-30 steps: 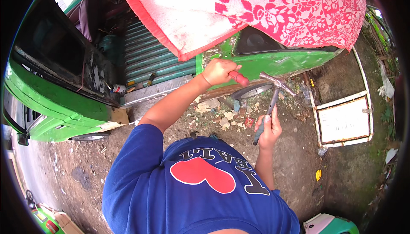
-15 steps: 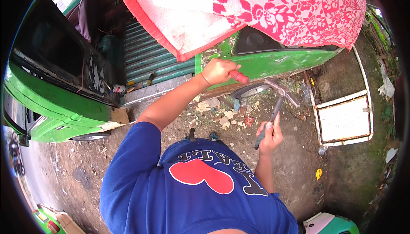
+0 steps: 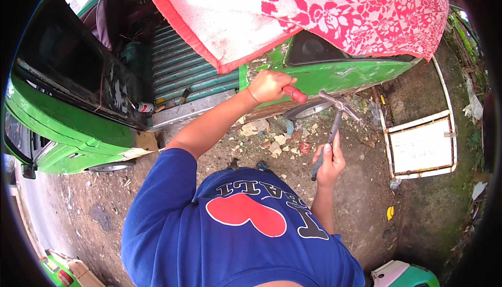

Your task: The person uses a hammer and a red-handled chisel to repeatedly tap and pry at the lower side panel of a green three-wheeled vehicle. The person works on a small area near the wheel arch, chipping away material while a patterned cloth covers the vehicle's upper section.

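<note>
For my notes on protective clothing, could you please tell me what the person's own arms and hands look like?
The left hand and the right hand are both bare, without gloves. A thin, dark, cord-like band crosses the left wrist; none shows on the other. The plain blue fabric left sleeve is short, ending near the elbow, and both forearms are uncovered.

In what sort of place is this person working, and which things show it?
It looks like an outdoor yard where vehicles are worked on: a green vehicle stands on dirty ground strewn with broken chips, and the right hand holds a hammer beside it.
</note>
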`<state>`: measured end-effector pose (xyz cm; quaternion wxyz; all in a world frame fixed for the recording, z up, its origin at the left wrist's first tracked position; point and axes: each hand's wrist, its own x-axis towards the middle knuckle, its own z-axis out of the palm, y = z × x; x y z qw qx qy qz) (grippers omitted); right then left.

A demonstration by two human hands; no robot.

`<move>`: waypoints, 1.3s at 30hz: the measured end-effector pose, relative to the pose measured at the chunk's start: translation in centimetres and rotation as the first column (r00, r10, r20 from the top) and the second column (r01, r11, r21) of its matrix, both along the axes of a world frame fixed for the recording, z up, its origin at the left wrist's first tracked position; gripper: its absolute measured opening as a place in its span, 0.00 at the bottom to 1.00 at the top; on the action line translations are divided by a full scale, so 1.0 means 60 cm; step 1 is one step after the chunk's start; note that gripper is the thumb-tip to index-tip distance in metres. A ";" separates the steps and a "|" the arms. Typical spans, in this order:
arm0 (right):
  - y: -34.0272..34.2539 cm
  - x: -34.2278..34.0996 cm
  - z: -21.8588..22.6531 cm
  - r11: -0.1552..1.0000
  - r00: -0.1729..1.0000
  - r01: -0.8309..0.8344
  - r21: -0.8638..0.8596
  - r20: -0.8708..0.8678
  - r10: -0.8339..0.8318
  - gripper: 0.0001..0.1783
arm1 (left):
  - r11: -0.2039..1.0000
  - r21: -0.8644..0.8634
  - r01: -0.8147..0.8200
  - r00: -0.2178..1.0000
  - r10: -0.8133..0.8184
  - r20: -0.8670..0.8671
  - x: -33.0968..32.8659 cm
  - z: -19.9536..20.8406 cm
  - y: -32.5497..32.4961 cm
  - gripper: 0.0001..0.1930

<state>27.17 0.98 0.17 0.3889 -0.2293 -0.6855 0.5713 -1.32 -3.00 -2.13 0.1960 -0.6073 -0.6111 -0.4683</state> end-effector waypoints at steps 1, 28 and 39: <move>-0.002 -0.001 0.004 1.000 1.000 0.000 -0.006 -0.005 0.000 0.26 | 1.000 -0.011 -0.015 1.000 0.015 0.003 0.000 0.000 0.001 0.17; 0.007 -0.004 0.011 0.994 0.994 -0.105 0.013 0.023 0.104 0.25 | 0.998 0.055 0.025 0.999 -0.027 0.036 0.001 0.002 -0.018 0.19; 0.004 -0.003 0.012 0.995 0.994 -0.097 -0.022 0.041 0.097 0.25 | 1.000 0.007 -0.020 0.999 0.020 0.050 0.000 0.002 -0.016 0.17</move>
